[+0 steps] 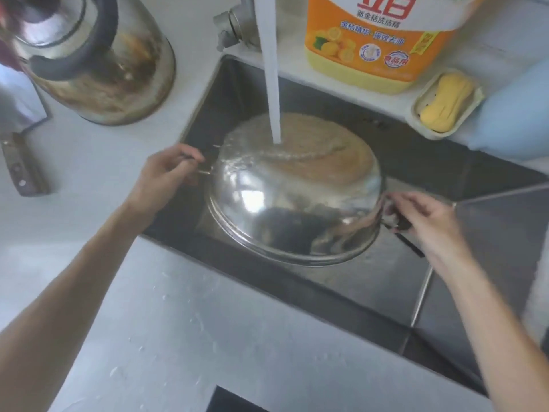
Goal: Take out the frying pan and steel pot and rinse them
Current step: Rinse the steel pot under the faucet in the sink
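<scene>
The steel pot (291, 209) is upside down over the dark sink (445, 168), its browned bottom turned up and tilted toward me. Water (271, 84) pours from the tap (234, 22) straight onto that bottom and splashes off. My left hand (162, 176) grips the pot's left handle. My right hand (427, 221) grips the dark right handle. No frying pan is in view.
A stained steel kettle (98, 60) stands on the white counter at back left. A knife handle (23, 168) lies at the far left. Behind the sink are an orange detergent bottle (371, 43), a yellow soap in a dish (445, 104) and a blue object (514, 114).
</scene>
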Motion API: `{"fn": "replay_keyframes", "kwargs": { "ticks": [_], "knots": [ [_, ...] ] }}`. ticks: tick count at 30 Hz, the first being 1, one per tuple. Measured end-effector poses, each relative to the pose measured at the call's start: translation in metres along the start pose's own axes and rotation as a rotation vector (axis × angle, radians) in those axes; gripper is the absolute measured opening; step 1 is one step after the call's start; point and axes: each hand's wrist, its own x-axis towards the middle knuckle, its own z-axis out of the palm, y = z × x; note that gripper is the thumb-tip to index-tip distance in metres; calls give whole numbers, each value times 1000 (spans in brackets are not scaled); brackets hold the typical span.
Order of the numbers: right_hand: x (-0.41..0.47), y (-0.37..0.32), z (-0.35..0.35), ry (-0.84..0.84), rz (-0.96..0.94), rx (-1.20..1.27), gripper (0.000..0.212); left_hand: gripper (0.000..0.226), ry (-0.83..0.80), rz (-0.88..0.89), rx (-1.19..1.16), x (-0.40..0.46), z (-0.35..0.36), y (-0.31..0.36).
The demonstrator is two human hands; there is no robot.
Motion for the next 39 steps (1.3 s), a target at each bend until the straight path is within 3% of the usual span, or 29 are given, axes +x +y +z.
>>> {"fn": "replay_keyframes", "kwargs": {
  "ticks": [2, 8, 17, 21, 24, 27, 30, 32, 36, 39],
  "knots": [
    [-8, 27, 13, -29, 66, 39, 68, 26, 24, 62, -2, 9, -7, 15],
    [-50, 59, 45, -184, 99, 118, 59, 22, -36, 259, 89, 31, -18, 54],
    [-56, -5, -2, -33, -273, 18, 41, 16, -254, 44, 63, 5, -24, 7],
    [-30, -41, -16, 41, -400, -59, 28, 22, -254, 0, 75, -15, -6, 1],
    [-7, -53, -20, 85, -348, -93, 30, 22, -234, -38, 41, -31, 3, -1],
    [4, -34, -18, 5, -197, -90, 28, 14, -44, -36, -116, -42, 7, 0],
    [-8, 6, -3, -82, -50, -27, 64, 24, 121, -17, -212, -38, 4, 7],
    [-20, 36, 10, -118, 26, 44, 72, 26, 146, 5, -197, -29, -1, 19],
    [-47, 65, 37, -163, 83, 122, 52, 28, 101, 125, -118, -7, -8, 45],
    [-59, 53, 41, -64, -29, 119, 29, 31, 32, 126, -11, 10, -11, 49]
  ]
}}
